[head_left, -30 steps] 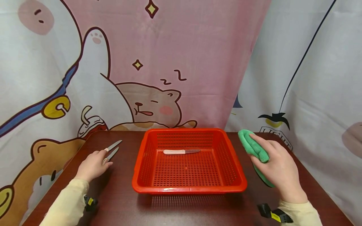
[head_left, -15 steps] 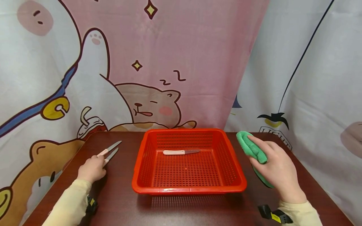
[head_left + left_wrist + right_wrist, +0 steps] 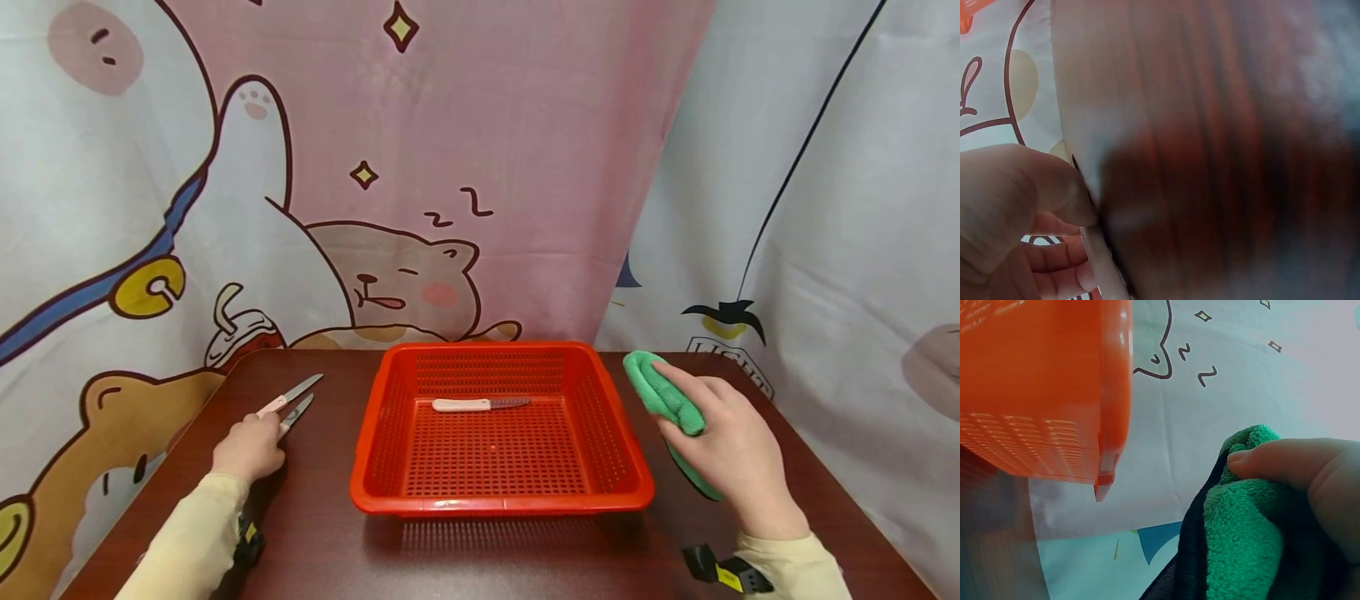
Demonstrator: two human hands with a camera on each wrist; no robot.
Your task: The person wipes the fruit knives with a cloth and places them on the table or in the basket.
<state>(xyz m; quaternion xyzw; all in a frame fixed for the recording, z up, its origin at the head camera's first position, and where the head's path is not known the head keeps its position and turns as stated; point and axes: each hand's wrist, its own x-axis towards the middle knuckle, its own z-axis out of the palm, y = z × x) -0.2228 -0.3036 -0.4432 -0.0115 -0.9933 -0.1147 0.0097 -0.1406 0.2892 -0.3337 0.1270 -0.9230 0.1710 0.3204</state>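
Observation:
My left hand [image 3: 249, 447] is at the left of the table, its fingers around the handle end of the nearer knife [image 3: 297, 412]. Most of that handle is hidden; in the left wrist view, thumb and fingers [image 3: 1063, 197] close together by a pale strip. Just beyond lies another knife [image 3: 291, 395], its pale handle touching or almost touching the fingertips. My right hand [image 3: 731, 450] grips a folded green cloth [image 3: 663, 392], right of the red basket. The cloth's dark underside shows in the right wrist view, with the thumb [image 3: 1272, 464] pressed over the green fold.
A red plastic basket [image 3: 495, 502] with perforated walls stands mid-table. Inside lies a knife with a pale handle [image 3: 461, 405]. The dark wooden table [image 3: 315, 550] ends at a cartoon-printed curtain [image 3: 555, 167] behind and at both sides.
My left hand drew back from over the knives, uncovering more of the farther handle, then shifted slightly right with the nearer knife. My right hand and cloth drifted slightly left.

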